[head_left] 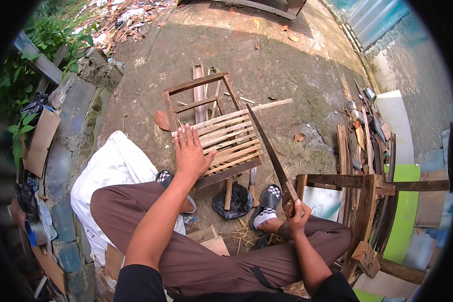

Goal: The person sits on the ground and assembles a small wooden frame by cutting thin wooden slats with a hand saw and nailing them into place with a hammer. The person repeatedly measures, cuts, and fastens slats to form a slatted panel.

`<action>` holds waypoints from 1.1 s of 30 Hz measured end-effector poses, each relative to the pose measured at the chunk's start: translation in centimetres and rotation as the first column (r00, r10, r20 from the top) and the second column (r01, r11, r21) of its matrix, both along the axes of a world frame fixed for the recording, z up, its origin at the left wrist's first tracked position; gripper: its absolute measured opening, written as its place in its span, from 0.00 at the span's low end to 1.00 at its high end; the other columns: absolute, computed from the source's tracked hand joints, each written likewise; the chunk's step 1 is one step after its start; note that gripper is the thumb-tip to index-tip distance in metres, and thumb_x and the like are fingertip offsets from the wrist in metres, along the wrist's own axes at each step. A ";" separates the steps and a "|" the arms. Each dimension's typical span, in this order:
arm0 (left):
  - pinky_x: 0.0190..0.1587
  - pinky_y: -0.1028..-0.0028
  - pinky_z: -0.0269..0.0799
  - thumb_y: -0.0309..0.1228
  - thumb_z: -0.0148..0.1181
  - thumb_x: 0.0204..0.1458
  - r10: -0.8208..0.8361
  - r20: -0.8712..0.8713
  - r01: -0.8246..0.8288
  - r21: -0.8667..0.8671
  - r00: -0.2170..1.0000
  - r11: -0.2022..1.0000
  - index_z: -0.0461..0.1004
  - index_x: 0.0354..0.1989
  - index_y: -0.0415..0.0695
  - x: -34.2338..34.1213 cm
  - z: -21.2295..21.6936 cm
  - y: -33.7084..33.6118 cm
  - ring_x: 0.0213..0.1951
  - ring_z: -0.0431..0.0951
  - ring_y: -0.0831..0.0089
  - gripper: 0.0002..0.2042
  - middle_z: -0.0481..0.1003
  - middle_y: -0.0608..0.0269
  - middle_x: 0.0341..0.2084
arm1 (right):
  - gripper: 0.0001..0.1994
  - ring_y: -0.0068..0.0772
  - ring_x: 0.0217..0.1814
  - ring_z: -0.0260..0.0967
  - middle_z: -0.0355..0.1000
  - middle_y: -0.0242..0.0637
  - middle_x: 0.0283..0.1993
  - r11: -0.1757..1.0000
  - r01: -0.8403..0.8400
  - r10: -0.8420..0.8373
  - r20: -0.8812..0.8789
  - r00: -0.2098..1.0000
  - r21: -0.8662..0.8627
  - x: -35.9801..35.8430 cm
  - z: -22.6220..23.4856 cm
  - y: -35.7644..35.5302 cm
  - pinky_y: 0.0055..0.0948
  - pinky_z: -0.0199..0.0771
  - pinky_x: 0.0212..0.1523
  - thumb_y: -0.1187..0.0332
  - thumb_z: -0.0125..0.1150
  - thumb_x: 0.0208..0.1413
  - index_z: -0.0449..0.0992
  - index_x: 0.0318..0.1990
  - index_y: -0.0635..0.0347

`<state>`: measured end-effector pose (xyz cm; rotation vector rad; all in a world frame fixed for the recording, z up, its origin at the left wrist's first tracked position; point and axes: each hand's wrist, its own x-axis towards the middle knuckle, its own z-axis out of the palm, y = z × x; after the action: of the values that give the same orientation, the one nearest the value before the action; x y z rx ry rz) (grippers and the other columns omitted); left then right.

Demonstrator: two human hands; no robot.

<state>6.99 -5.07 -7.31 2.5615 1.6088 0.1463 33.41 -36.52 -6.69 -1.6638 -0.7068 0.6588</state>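
Note:
My left hand point(190, 151) lies flat with its fingers spread on the light wooden slats point(231, 145) of a small wooden frame point(194, 85). The slats run side by side across the frame's nearer half, while its far half shows open bars. One longer slat point(272, 104) sticks out past the frame's right side. In my right hand point(298, 216) is the handle of a handsaw point(269, 148). The saw's dark blade slants up and left, its tip close to the long slat. Whether the tip touches the slat, I cannot tell.
Near my feet lie a black plastic bag point(232, 202) and a wooden-handled tool point(252, 183). A white sack point(113, 163) is at my left. On the right stand a dark wooden frame point(367, 211) and a pile of scrap wood point(365, 128). A low stone wall point(75, 108) runs along the left.

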 end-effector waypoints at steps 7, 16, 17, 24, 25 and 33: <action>0.76 0.42 0.47 0.64 0.55 0.61 -0.005 -0.046 0.004 -0.022 0.999 1.000 0.51 0.76 0.28 0.2 0.4 0.2 0.77 0.50 0.34 0.51 0.51 0.32 0.76 | 0.21 0.21 0.21 0.56 0.60 0.29 0.20 0.998 0.054 -0.055 -0.034 0.998 -0.016 -0.6 -0.5 -0.2 0.25 0.56 0.23 0.60 0.51 0.74 0.66 0.27 0.62; 0.76 0.42 0.48 0.63 0.56 0.61 -0.013 -0.054 0.011 -0.027 0.998 1.000 0.51 0.76 0.27 0.3 0.7 0.3 0.77 0.50 0.33 0.51 0.52 0.30 0.75 | 0.25 0.19 0.21 0.57 0.59 0.27 0.19 0.998 0.049 -0.051 -0.061 0.997 -0.026 -0.9 0.1 0.0 0.25 0.55 0.24 0.58 0.51 0.74 0.65 0.21 0.61; 0.76 0.42 0.48 0.63 0.56 0.61 -0.013 -0.054 0.012 -0.021 0.998 1.000 0.51 0.76 0.27 0.3 0.6 0.2 0.77 0.50 0.33 0.51 0.52 0.30 0.75 | 0.25 0.19 0.21 0.56 0.59 0.27 0.18 0.999 0.051 -0.052 -0.069 0.996 -0.018 -0.9 0.0 -0.1 0.25 0.55 0.24 0.58 0.51 0.74 0.65 0.21 0.61; 0.76 0.41 0.47 0.63 0.55 0.61 -0.011 -0.056 0.010 -0.027 0.998 1.000 0.50 0.76 0.27 0.4 0.4 0.2 0.77 0.49 0.33 0.51 0.50 0.30 0.76 | 0.25 0.19 0.21 0.56 0.60 0.27 0.19 0.996 0.061 -0.065 -0.058 0.996 -0.066 -0.4 -0.5 -0.6 0.26 0.54 0.24 0.59 0.50 0.74 0.65 0.21 0.61; 0.76 0.41 0.46 0.63 0.55 0.61 -0.010 -0.060 0.008 -0.035 0.998 0.999 0.50 0.76 0.27 0.4 0.5 0.2 0.77 0.49 0.33 0.51 0.50 0.30 0.76 | 0.25 0.19 0.21 0.56 0.60 0.27 0.19 0.995 0.074 -0.077 -0.057 0.995 -0.064 -0.5 -0.5 -0.6 0.26 0.54 0.24 0.59 0.50 0.74 0.65 0.21 0.61; 0.76 0.42 0.46 0.63 0.54 0.61 -0.013 -0.070 0.010 -0.035 0.997 0.999 0.50 0.76 0.27 0.4 0.5 0.2 0.77 0.48 0.33 0.51 0.50 0.30 0.76 | 0.13 0.22 0.18 0.55 0.59 0.31 0.20 0.998 0.061 -0.062 0.029 0.998 0.022 -0.4 -2.0 -1.0 0.24 0.58 0.21 0.62 0.53 0.74 0.69 0.37 0.61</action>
<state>7.40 -4.82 -6.83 2.5767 1.6052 0.0269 33.02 -37.55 -8.65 -1.6724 -0.6788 0.5821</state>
